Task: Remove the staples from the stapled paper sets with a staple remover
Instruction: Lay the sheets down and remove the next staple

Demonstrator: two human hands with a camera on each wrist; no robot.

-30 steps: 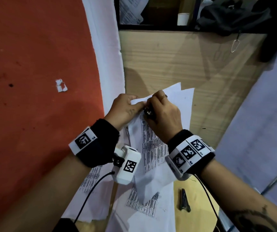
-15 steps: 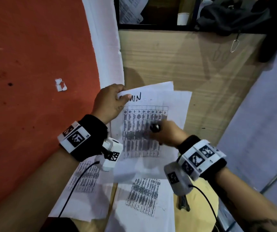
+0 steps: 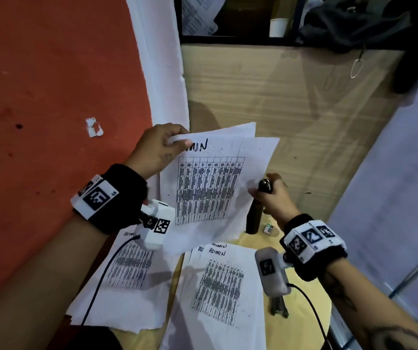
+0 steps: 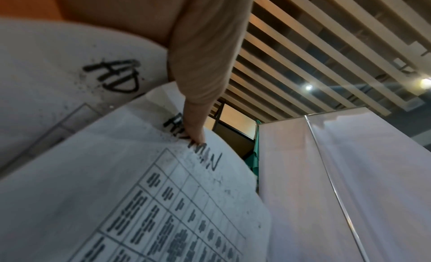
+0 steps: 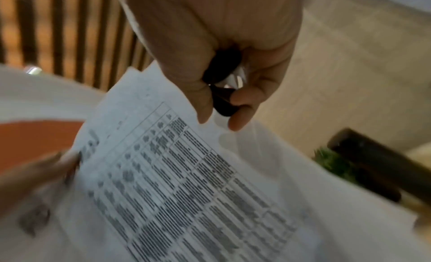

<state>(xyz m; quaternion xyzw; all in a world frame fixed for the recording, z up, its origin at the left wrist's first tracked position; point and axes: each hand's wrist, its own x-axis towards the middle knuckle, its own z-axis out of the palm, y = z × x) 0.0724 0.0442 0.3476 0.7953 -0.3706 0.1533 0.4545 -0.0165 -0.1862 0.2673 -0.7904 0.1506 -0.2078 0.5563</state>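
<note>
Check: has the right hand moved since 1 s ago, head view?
Yes. The right hand, gripping the staple remover, has drawn right and toward the person, off the held paper set's top corner, now over the wooden cabinet panel.

The left hand (image 3: 156,147) covers the first letters on the paper set (image 3: 218,183)

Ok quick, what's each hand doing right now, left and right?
Left hand: pinching the top corner of the lifted paper set.
Right hand: gripping the black staple remover.

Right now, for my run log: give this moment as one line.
left hand: pinches paper set corner | right hand: grips staple remover | sheets fanned apart
</note>
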